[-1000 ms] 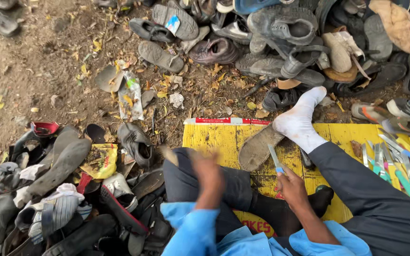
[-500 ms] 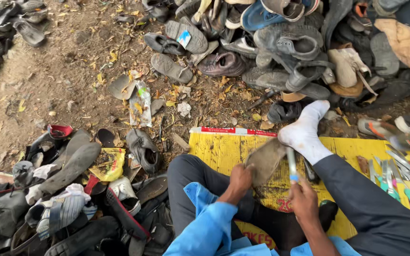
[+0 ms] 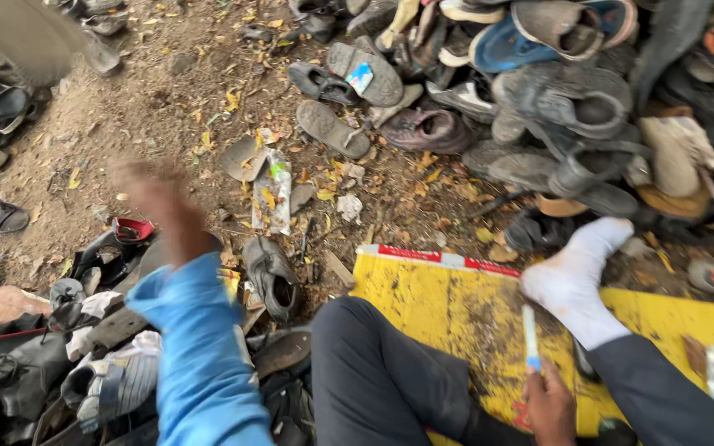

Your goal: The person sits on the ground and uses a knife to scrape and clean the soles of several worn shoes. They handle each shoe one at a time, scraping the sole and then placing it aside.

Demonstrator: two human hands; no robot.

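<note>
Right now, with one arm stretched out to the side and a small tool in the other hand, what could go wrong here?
1. The left hand reaches, blurred, over the pile of old shoes; it might knock loose pieces or meet something sharp hidden among them.
2. The right hand holds a thin white and blue tool upright, close to the foot in a white sock; a slip could poke the foot.
3. The view points away from the tool, so its grip may go unwatched.

Two hands (image 3: 154, 194), one pen (image 3: 530, 337), one white sock (image 3: 576, 281).
</note>
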